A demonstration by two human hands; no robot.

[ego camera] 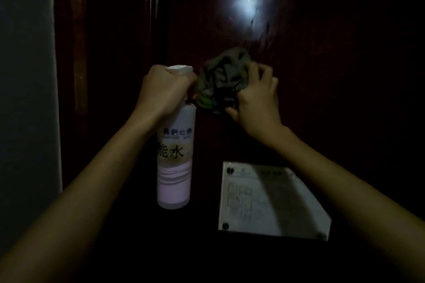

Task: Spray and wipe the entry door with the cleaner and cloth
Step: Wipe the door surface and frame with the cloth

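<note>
Wall: pale plastered strip [25, 99] at far left, beside the door frame; plain, dim.
Left hand: left hand [164, 92], grip clamped round the neck of the bottle, fingers over the trigger area; whether the trigger is pressed cannot be told.
Cleaner: tall white plastic spray bottle with pinkish lower band and dark characters [174, 163], held upright just in front of the door, left of centre. Judged light to moderate, partly filled; rigid wall, smooth and likely slippery if wet. Best held at the neck under the spray head. Nozzle largely covered by the hand.
Cloth: crumpled grey-green soft rag [222, 78], against the door, just right of the bottle's head. Judged light, limp, bunches easily; take it by a gathered wad.
Right hand: right hand [254, 99], grip closed on the cloth's right side, pressing it to the door.
Door: dark reddish glossy wooden entry door [333, 64]; bright glare patch above, streaks faint.
Notice: pale rectangular screwed-on plaque [271, 200], lower right; its print is illegible.
Hidden: handle and lock not in view; edges lost in darkness.
</note>
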